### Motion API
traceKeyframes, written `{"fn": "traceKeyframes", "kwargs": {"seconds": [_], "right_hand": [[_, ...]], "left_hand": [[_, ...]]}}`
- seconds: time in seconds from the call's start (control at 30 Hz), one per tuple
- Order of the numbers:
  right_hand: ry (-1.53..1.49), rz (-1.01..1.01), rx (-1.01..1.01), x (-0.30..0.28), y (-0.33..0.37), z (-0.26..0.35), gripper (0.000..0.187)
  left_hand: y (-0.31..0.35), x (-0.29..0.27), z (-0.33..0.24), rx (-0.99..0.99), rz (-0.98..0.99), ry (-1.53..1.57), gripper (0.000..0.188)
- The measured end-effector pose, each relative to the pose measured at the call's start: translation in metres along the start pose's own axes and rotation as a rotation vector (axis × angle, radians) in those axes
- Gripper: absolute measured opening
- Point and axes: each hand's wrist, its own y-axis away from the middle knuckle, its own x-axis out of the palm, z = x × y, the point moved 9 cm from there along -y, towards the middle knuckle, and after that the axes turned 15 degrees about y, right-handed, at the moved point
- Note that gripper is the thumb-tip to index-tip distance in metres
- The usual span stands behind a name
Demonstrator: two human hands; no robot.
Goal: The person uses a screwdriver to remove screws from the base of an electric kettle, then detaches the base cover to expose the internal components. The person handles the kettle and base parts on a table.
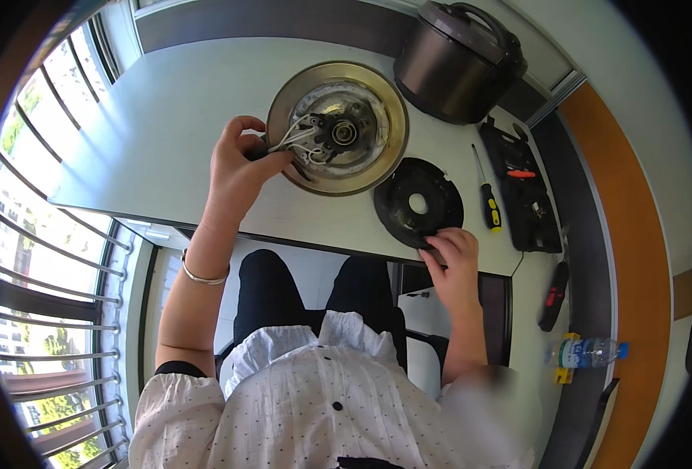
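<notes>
So closest in, the right hand (pixel 454 252) has its fingers curled onto the near edge of a flat black round plastic base plate (pixel 418 203) lying on the white table (pixel 166 133), while the left hand (pixel 240 164) pinches the white wires (pixel 299 137) coming off the upturned round metal cooker underside (pixel 338 127) just beyond. Further right lies a yellow-and-black handled screwdriver (pixel 487 195), and at the far edge sits a dark rounded cooker housing (pixel 459 59).

**A white table and its load**

We see a white table (pixel 166 133) carrying an upturned cooker base (pixel 338 127), a black round plate (pixel 418 203), a dark cooker pot (pixel 459 59), a yellow-handled screwdriver (pixel 487 199) and a black tool tray (pixel 524 191).
</notes>
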Motion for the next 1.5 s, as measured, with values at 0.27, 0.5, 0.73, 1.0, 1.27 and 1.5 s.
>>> {"fn": "traceKeyframes", "kwargs": {"seconds": [0.27,0.5,0.73,1.0,1.27,1.5], "right_hand": [[0.092,0.018,-0.113,-0.012,-0.003,0.016,0.031],[0.207,0.095,-0.196,0.019,-0.002,0.071,0.059],[0.153,0.134,-0.164,0.016,-0.001,0.062,0.053],[-0.346,-0.384,0.358,-0.091,0.008,-0.007,0.041],[-1.556,-0.3,0.478,-0.018,-0.022,-0.042,0.044],[-1.647,-0.191,0.55,0.03,-0.071,0.017,0.036]], "left_hand": [[0.002,-0.003,0.003,-0.029,0.013,0.02,0.046],[0.005,-0.003,0.002,0.002,0.025,-0.041,0.044],[0.005,-0.001,-0.002,0.012,0.011,-0.069,0.044],[0.004,-0.003,0.002,0.03,-0.015,-0.024,0.046],[0.005,0.0,0.0,0.008,-0.02,-0.08,0.046],[0.008,-0.001,-0.002,0.007,-0.02,-0.121,0.045]]}}
